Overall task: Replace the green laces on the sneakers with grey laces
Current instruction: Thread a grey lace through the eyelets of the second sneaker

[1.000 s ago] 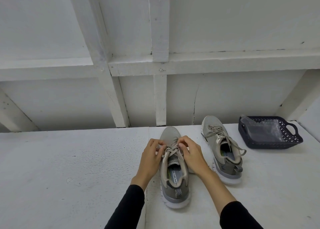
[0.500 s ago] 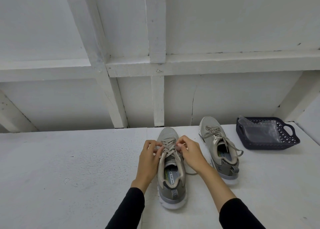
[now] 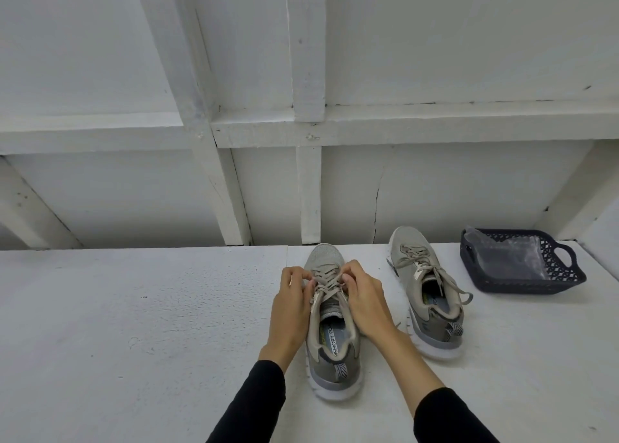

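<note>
Your left hand (image 3: 292, 303) and right hand (image 3: 363, 300) flank the near sneaker (image 3: 331, 328) at lower centre on the counter (image 3: 134, 325), fingers curled, pinching its lace (image 3: 326, 280) from either side. The shoe's length runs straight away from you.

In front of me runs a white painted table (image 3: 134, 325) with a rough, pebbled top and a seam down its middle. Behind it rises a white wall (image 3: 435, 33) of flat panels framed by timber: a horizontal rail (image 3: 435, 124) crosses it, an upright post (image 3: 308, 191) meets the table's far edge, and a slanted brace (image 3: 214, 161) leans beside that post. A thin dark crack (image 3: 376, 204) runs down one lower panel. The light is soft and even, with faint shadows.
</note>
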